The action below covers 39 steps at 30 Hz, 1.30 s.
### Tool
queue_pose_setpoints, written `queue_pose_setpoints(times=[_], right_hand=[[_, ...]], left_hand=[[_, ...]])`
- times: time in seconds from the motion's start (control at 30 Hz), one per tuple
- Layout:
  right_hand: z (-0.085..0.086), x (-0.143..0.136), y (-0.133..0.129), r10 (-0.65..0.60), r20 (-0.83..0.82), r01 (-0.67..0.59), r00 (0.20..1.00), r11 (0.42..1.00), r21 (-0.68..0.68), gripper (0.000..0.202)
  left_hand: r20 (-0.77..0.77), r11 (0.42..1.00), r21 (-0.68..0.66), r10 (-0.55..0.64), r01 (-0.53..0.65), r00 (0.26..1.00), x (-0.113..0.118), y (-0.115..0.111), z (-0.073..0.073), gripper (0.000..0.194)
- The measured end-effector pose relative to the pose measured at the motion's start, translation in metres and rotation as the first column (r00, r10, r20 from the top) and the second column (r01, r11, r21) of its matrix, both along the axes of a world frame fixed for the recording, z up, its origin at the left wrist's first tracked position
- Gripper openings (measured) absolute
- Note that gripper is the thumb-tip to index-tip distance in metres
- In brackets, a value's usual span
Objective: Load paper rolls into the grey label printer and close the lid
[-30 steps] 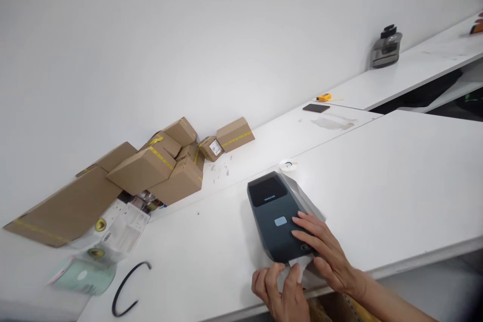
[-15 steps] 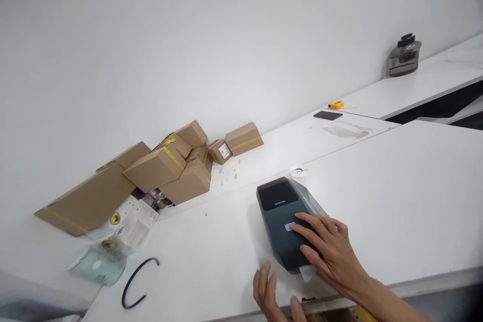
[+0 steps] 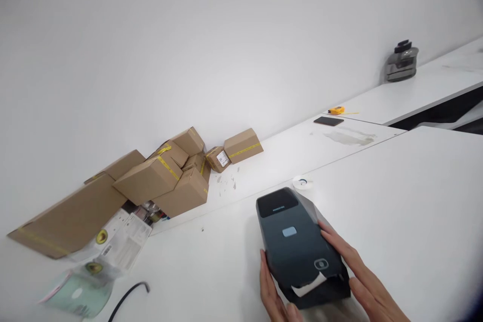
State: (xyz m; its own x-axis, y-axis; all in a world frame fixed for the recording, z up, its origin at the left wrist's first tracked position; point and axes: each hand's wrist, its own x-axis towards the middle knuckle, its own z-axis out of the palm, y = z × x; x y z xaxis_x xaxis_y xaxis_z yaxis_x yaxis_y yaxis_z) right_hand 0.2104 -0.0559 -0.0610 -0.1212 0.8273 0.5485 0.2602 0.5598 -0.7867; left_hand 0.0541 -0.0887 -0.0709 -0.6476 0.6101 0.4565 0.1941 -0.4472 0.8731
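Observation:
A dark blue-grey label printer [image 3: 302, 249] sits on the white table, a light blue button on its top. From its near end a strip of white label paper [image 3: 308, 286] sticks out, curled up. My left hand [image 3: 269, 289] lies along the printer's left side, its fingers pressed against the casing. On the other side, my right hand [image 3: 360, 274] holds the right edge, fingertips up on the side and thumb near the front corner. Behind the printer, a white paper roll [image 3: 302, 182] shows partly, with backing paper beside the casing.
Several cardboard boxes [image 3: 151, 178] lean against the wall at left. Nearer are a clear package with avocado pictures [image 3: 124, 241], a mint-green container [image 3: 77, 294] and a black curved strip [image 3: 128, 298]. Farther right are a black phone-like slab [image 3: 328, 121], a yellow tape measure [image 3: 336, 110] and a grey jug [image 3: 402, 63].
My right hand has moved off the button to the printer's right side. My left hand has come up against its left side. The front end and paper strip now show more.

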Motion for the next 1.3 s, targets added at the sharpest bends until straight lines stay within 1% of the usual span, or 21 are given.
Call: queue_pose_setpoints(times=[0.07, 0.13, 0.23, 0.27, 0.3, 0.37, 0.43, 0.5, 0.57, 0.67, 0.8, 0.87, 0.93, 1.0, 1.03, 1.1, 1.13, 1.17, 1.2, 1.23, 1.3], right_hand=[[0.015, -0.002, 0.008, 0.042, -0.041, -0.042, 0.998, 0.999, -0.003, 0.059], [0.038, -0.006, 0.027, 0.066, -0.036, -0.063, 0.997, 0.995, 0.073, 0.062], [0.075, -0.016, 0.070, 0.080, 0.026, -0.084, 0.996, 0.952, 0.293, 0.055], [0.087, -0.019, 0.086, 0.079, 0.027, -0.083, 0.997, 0.932, 0.353, 0.051], [0.097, -0.023, 0.101, 0.072, 0.023, -0.075, 0.997, 0.916, 0.395, 0.048], [0.116, -0.031, 0.126, 0.033, 0.008, -0.033, 0.999, 0.909, 0.416, 0.042], [0.130, -0.038, 0.144, -0.024, 0.005, 0.021, 1.000, 0.928, 0.372, 0.039], [0.142, -0.044, 0.157, -0.066, 0.021, 0.057, 0.998, 0.956, 0.288, 0.040], [0.152, -0.046, 0.166, -0.065, 0.060, 0.052, 0.996, 0.979, 0.197, 0.044], [0.166, -0.044, 0.181, 0.004, 0.140, -0.011, 0.990, 0.998, 0.055, 0.052], [0.180, -0.042, 0.203, 0.077, 0.213, -0.059, 0.974, 0.994, -0.091, 0.064], [0.183, -0.043, 0.210, 0.093, 0.235, -0.067, 0.968, 0.991, -0.116, 0.066], [0.183, -0.044, 0.211, 0.061, 0.257, -0.041, 0.965, 0.996, -0.082, 0.065], [0.177, -0.044, 0.201, -0.070, 0.246, 0.047, 0.967, 0.994, 0.097, 0.063], [0.171, -0.044, 0.192, -0.148, 0.207, 0.097, 0.967, 0.967, 0.237, 0.058], [0.154, -0.041, 0.171, -0.214, 0.130, 0.124, 0.968, 0.860, 0.496, 0.037], [0.143, -0.039, 0.160, -0.188, 0.158, 0.067, 0.969, 0.821, 0.566, 0.026], [0.132, -0.038, 0.150, -0.134, 0.262, -0.043, 0.956, 0.817, 0.575, 0.019], [0.120, -0.038, 0.142, -0.067, 0.408, -0.172, 0.910, 0.836, 0.522, 0.019], [0.109, -0.039, 0.137, 0.007, 0.567, -0.294, 0.824, 0.861, 0.416, 0.021], [0.089, -0.044, 0.132, 0.141, 0.799, -0.441, 0.584, 0.882, 0.166, 0.023]], left_hand=[[0.129, 1.000, -0.008, -0.012, 0.014, 0.992, -0.004, 0.006, 0.019, 0.068], [0.232, 0.999, 0.017, -0.041, 0.038, 0.972, -0.012, 0.018, 0.044, 0.067], [0.249, 0.998, 0.050, -0.046, 0.035, 0.967, -0.029, 0.044, 0.076, 0.061], [0.225, 1.000, 0.007, -0.022, 0.021, 0.974, -0.035, 0.055, 0.081, 0.056], [0.189, 0.997, -0.058, -0.046, 0.058, 0.981, -0.041, 0.066, 0.084, 0.054], [0.124, 0.962, -0.202, -0.162, 0.185, 0.979, -0.052, 0.086, 0.079, 0.053], [0.119, 0.891, -0.317, -0.304, 0.326, 0.945, -0.059, 0.102, 0.066, 0.060], [0.179, 0.810, -0.348, -0.437, 0.472, 0.881, -0.061, 0.112, 0.052, 0.074], [0.246, 0.752, -0.329, -0.517, 0.572, 0.820, -0.061, 0.116, 0.041, 0.087], [0.278, 0.731, -0.333, -0.528, 0.596, 0.802, -0.061, 0.116, 0.034, 0.098], [0.244, 0.739, -0.343, -0.526, 0.580, 0.815, -0.062, 0.115, 0.035, 0.093], [0.226, 0.742, -0.352, -0.524, 0.570, 0.821, -0.063, 0.114, 0.036, 0.088], [0.208, 0.742, -0.369, -0.521, 0.560, 0.828, -0.063, 0.114, 0.035, 0.085], [0.195, 0.749, -0.382, -0.507, 0.541, 0.840, -0.063, 0.115, 0.034, 0.085], [0.192, 0.754, -0.389, -0.495, 0.529, 0.847, -0.063, 0.115, 0.034, 0.085], [0.194, 0.764, -0.393, -0.476, 0.513, 0.858, -0.063, 0.116, 0.033, 0.087], [0.191, 0.765, -0.394, -0.473, 0.509, 0.860, -0.063, 0.116, 0.033, 0.087], [0.179, 0.765, -0.400, -0.475, 0.505, 0.862, -0.063, 0.116, 0.034, 0.086], [0.162, 0.767, -0.408, -0.473, 0.496, 0.866, -0.063, 0.116, 0.034, 0.083], [0.142, 0.770, -0.418, -0.470, 0.483, 0.871, -0.063, 0.117, 0.034, 0.079], [0.106, 0.775, -0.438, -0.458, 0.455, 0.883, -0.064, 0.118, 0.033, 0.073]])
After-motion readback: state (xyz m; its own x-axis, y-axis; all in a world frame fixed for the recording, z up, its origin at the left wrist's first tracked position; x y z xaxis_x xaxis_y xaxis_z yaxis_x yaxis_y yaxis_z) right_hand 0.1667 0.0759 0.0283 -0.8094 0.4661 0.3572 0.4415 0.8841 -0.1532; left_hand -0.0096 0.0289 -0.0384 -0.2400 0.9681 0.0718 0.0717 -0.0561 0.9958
